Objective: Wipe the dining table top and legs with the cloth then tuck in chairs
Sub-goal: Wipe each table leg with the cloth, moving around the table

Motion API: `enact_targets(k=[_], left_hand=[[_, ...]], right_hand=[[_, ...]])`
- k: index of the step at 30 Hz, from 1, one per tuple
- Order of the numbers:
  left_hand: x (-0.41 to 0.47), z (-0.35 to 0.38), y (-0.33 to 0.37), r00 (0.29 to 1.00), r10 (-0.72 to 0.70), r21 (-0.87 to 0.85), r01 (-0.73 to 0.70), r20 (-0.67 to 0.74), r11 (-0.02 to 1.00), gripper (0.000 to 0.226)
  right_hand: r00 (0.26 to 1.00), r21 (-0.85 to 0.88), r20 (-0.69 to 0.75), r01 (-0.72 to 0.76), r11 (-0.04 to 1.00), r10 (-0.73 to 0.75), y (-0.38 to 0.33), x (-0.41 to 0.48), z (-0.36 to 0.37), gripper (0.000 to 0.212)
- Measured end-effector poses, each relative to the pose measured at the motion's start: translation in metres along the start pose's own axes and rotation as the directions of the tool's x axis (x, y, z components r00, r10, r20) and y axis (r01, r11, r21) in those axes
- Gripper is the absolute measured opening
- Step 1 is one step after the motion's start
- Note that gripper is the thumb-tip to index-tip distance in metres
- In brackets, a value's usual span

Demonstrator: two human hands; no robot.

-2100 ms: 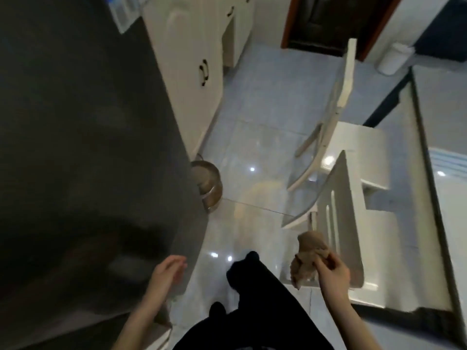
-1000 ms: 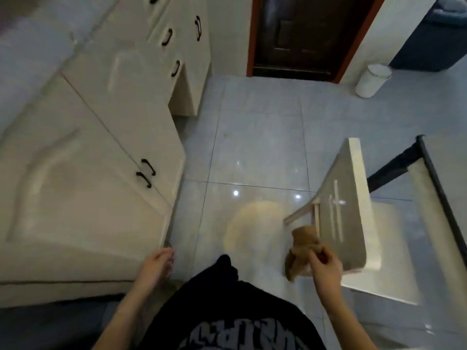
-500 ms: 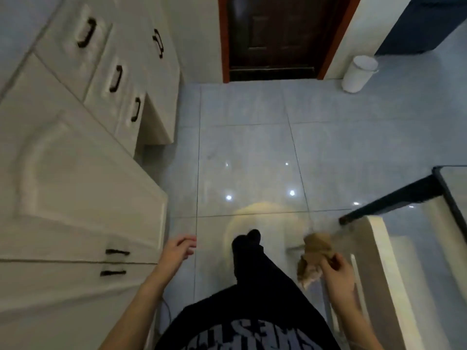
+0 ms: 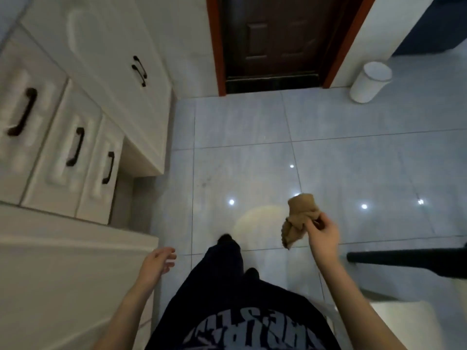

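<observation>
A crumpled brown cloth [image 4: 298,218] hangs in the air over the tiled floor, pinched in my right hand [image 4: 324,234]. My left hand [image 4: 156,265] is lower left, fingers loosely apart, holding nothing, close to the white cabinet front. At the right edge a dark table leg or frame bar [image 4: 409,260] reaches in. Below it shows part of a white chair [image 4: 404,322]. The table top is out of view.
White cabinets with black handles [image 4: 75,147] line the left side. A dark door in a red-brown frame [image 4: 275,41] stands ahead. A white bin [image 4: 370,82] sits right of the door. My dark trouser legs and feet [image 4: 227,251] are on the glossy floor tiles.
The view has swung forward along the cabinets toward the door. The chairs and table have slid off to the right edge. My right hand still carries the cloth.
</observation>
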State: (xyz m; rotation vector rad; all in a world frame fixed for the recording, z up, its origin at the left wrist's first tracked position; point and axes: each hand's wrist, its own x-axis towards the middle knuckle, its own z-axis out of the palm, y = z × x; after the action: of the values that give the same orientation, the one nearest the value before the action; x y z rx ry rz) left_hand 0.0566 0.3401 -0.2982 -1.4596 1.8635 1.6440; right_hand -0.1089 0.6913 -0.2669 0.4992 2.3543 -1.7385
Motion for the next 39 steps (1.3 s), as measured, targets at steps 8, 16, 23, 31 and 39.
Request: enact_targets(k=[8,16,23,31,39], left_hand=[[0.134,0.068,0.179,0.979,0.106,0.204,-0.142,0.177,0.969,0.017],[0.209,0.195,0.386,0.836,0.191,0.387,-0.425,0.514,0.818,0.018],[0.22,0.345,0.473,0.735,0.142,0.417,-0.52,0.664,0.745,0.016],[0.203,0.515,0.533,0.721,0.073,0.483,-0.532,0.689,0.695,0.016],[0.194,0.639,0.606,0.726,0.1,0.474,-0.54,0.681,0.695,0.017]], right_hand=[[0.949,0.029,-0.302,-0.086,0.996,0.091,-0.026,0.114,0.001,0.011],[0.772,0.142,-0.576,-0.229,0.963,0.268,-0.037,0.159,-0.033,0.006],[0.611,0.288,-0.673,-0.302,0.909,0.417,-0.021,0.207,-0.074,0.004],[0.477,0.365,-0.728,-0.34,0.867,0.493,-0.026,0.331,-0.165,0.004],[0.495,0.414,-0.729,-0.234,0.88,0.474,-0.061,0.451,-0.262,0.007]])
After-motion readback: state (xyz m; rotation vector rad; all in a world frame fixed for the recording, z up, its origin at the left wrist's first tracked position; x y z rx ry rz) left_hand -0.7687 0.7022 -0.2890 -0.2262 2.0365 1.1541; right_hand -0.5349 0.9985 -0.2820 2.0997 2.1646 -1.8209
